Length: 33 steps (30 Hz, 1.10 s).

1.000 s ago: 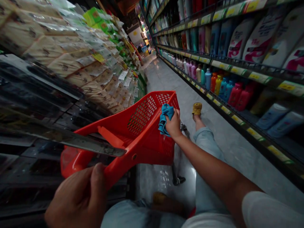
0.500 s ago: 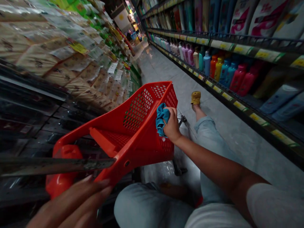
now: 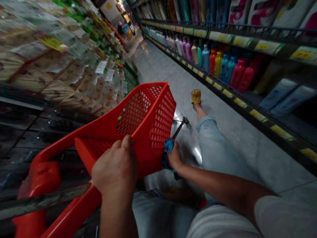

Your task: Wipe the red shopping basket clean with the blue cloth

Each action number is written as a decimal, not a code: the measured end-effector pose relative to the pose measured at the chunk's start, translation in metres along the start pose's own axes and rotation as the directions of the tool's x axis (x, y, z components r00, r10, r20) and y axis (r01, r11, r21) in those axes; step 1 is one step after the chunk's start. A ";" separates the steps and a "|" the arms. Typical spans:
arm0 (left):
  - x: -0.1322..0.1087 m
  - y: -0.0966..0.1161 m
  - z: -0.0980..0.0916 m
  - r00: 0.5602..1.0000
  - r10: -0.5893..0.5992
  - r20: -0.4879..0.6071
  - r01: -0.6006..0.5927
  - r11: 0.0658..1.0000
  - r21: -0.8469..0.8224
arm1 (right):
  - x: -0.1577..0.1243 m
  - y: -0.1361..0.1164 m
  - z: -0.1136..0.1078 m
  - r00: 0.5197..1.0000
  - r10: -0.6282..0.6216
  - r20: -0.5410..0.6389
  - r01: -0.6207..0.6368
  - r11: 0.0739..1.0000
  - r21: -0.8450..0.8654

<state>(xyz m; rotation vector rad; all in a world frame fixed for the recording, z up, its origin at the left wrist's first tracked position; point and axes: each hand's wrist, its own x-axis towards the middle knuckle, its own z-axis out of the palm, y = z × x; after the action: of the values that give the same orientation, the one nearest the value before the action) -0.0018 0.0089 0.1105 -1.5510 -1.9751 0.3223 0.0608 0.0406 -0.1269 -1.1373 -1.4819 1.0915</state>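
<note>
A red plastic shopping cart basket (image 3: pixel 143 145) with perforated sides stands tilted across the middle of the view. My left hand (image 3: pixel 116 165) is closed over its near top rim, fingers hooked over the edge. Against the lower outer side of the basket, near its far end, my right hand (image 3: pixel 175 157) presses a crumpled blue cloth (image 3: pixel 167 152). A dark metal leg (image 3: pixel 179 127) of the cart shows just beyond the cloth. The cart's handle end (image 3: pixel 44 178) lies at the lower left, beside a worn metal bar (image 3: pixel 49 200).
Shelves of colourful bottles (image 3: pixel 237 71) line the right side. Packaged goods (image 3: pixel 66 76) are stacked at the left. My leg in light jeans (image 3: pixel 218 145) with a yellow shoe (image 3: pixel 195 96) stretches over the grey tiled floor (image 3: pixel 158 66).
My left hand has moved up and right from the lower left and taken hold of the rim. My right hand has moved down with the cloth. The cart appears lower and further left.
</note>
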 end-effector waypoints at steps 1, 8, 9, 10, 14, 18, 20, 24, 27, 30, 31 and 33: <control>-0.001 -0.001 -0.001 0.999 -0.022 0.027 0.022 1.000 0.006 | 0.004 -0.014 0.004 1.000 -0.006 -0.027 0.006 1.000 0.014; -0.007 -0.007 -0.005 0.970 -0.108 0.216 0.100 0.994 0.047 | 0.058 -0.033 0.005 0.981 -0.106 -0.164 0.137 0.973 0.186; -0.008 -0.009 -0.003 0.973 -0.105 0.206 0.099 0.994 0.040 | 0.056 -0.018 0.005 0.978 -0.012 -0.207 0.049 0.983 0.177; -0.010 -0.011 -0.002 0.977 -0.100 0.188 0.095 0.995 0.032 | 0.050 -0.003 0.006 0.968 0.068 -0.243 -0.027 0.985 0.169; -0.016 -0.019 0.005 0.990 -0.084 0.116 0.083 0.996 0.019 | 0.025 0.021 0.020 0.935 0.189 -0.301 -0.146 0.976 0.159; -0.022 -0.025 0.011 0.998 -0.040 0.050 0.039 0.999 0.022 | 0.064 -0.022 0.018 0.942 0.012 -0.336 0.047 0.985 0.166; -0.026 -0.029 0.014 1.000 -0.001 0.021 0.001 1.000 0.018 | 0.100 -0.039 0.005 0.923 -0.155 -0.353 0.220 0.964 0.151; -0.032 -0.036 0.019 0.998 0.060 -0.005 -0.060 0.998 0.037 | 0.135 -0.023 -0.014 0.914 -0.033 -0.403 0.103 0.983 0.153; -0.035 -0.040 0.022 0.996 0.085 -0.002 -0.085 0.995 0.059 | 0.134 -0.004 -0.016 0.887 0.128 -0.443 -0.048 0.981 0.188; -0.038 -0.043 0.023 0.993 0.117 0.002 -0.117 0.991 0.072 | 0.152 -0.014 -0.022 0.905 0.049 -0.422 0.031 0.983 0.182; -0.038 -0.044 0.022 0.993 0.121 -0.002 -0.120 0.990 0.080 | 0.163 -0.021 -0.027 0.914 0.015 -0.405 0.066 0.980 0.186; -0.040 -0.044 0.021 0.991 0.131 -0.014 -0.129 0.987 0.100 | 0.185 -0.031 -0.039 0.929 0.025 -0.369 0.061 0.974 0.220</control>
<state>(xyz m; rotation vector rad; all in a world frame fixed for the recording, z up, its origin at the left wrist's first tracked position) -0.0442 -0.0376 0.1051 -1.6163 -1.8178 0.4484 0.0708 0.2199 -0.0613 -1.0931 -1.0417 0.9437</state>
